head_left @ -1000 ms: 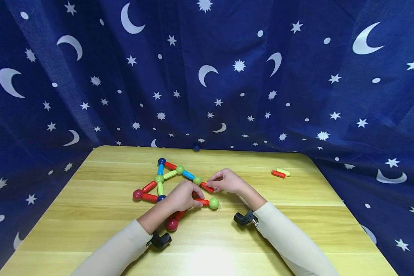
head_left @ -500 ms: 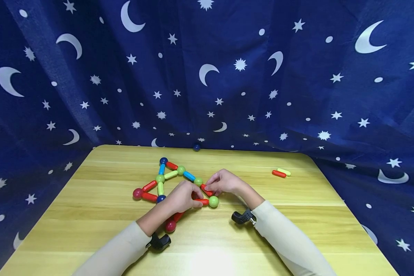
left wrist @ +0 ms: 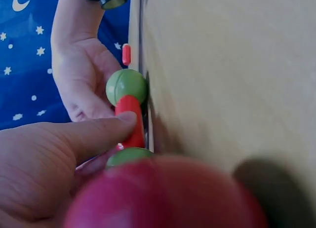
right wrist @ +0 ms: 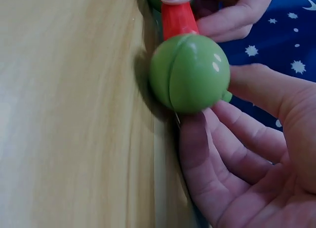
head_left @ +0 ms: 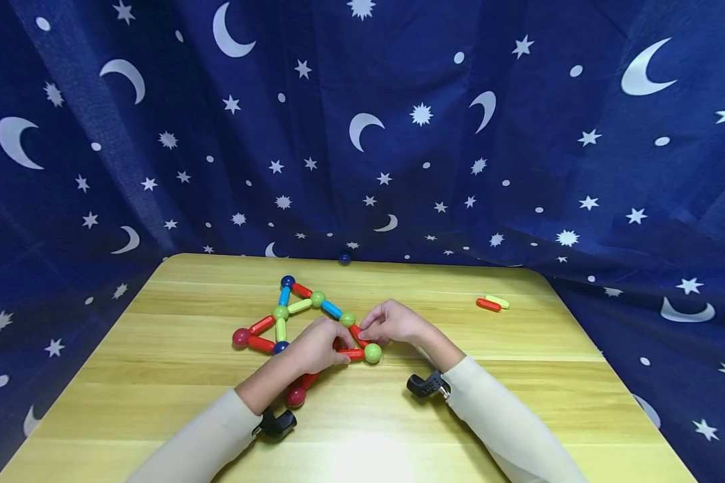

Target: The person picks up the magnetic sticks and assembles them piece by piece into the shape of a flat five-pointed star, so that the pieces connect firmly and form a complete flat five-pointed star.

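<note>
My left hand (head_left: 323,345) pinches a red magnetic rod (head_left: 354,354), its thumb laid along the rod (left wrist: 131,132) in the left wrist view. A green ball (head_left: 372,353) sits on that rod's right end. Just behind, my right hand (head_left: 395,322) pinches a second red rod (head_left: 358,335), which runs from another green ball (head_left: 347,320) toward the first. In the right wrist view the near green ball (right wrist: 190,72) hides part of the right fingers. Left of the hands lies the joined frame of rods and balls (head_left: 280,329), partly covered by the left hand.
A loose red rod (head_left: 488,304) and a yellow-green rod (head_left: 497,301) lie together at the right. One dark blue ball (head_left: 344,258) sits at the table's back edge, before the starry curtain (head_left: 423,168). A crimson ball (head_left: 296,396) stands nearest the front.
The right hand's red rod has swung so its near end meets the green ball at the left hand's rod. The left hand and its rod have shifted slightly left.
</note>
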Available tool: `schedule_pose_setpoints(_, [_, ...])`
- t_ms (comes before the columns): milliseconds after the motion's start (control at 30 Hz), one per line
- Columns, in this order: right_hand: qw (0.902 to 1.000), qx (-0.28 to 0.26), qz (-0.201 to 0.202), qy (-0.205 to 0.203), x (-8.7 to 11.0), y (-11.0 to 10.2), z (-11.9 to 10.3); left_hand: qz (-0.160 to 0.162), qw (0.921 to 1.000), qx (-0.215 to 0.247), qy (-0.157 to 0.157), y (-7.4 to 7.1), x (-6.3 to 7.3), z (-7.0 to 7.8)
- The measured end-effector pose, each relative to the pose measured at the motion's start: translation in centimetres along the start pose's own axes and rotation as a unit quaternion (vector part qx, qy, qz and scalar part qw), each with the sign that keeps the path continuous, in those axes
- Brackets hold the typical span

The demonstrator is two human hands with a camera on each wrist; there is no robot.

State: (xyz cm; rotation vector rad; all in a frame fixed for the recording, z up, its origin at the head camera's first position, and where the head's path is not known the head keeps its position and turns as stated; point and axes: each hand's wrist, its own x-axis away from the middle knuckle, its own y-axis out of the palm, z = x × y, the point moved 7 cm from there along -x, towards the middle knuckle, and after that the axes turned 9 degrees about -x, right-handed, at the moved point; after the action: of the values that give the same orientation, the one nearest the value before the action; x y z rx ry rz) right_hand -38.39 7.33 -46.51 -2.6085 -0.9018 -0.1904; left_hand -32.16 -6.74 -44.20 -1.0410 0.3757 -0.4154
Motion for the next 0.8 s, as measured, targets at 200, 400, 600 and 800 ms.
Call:
schedule_pose_setpoints(200, [0.9996,-0.006,-0.026,-0.008,0.5,-0.1,0.1,0.008,0.9993,-0.036,0.001,-0.4,0.5,-0.1])
schedule_pose_setpoints(400, [0.9956,0.006,0.067,-0.066,0.5,-3.2,0.1,0.039,0.9959,-0.053,-0.061,-1.1,1.1,-0.6])
schedule_pose_setpoints(600, [0.97,0.06,0.215,-0.097,2.1,-9.1,1.3,0.021,0.9924,-0.047,-0.112,-1.1,1.2,-1.2])
schedule_pose_setpoints(800, [0.9245,0.18,0.319,-0.106,5.8,-14.9,3.4,0.002,0.9938,-0.035,-0.105,-0.9,1.6,-1.4])
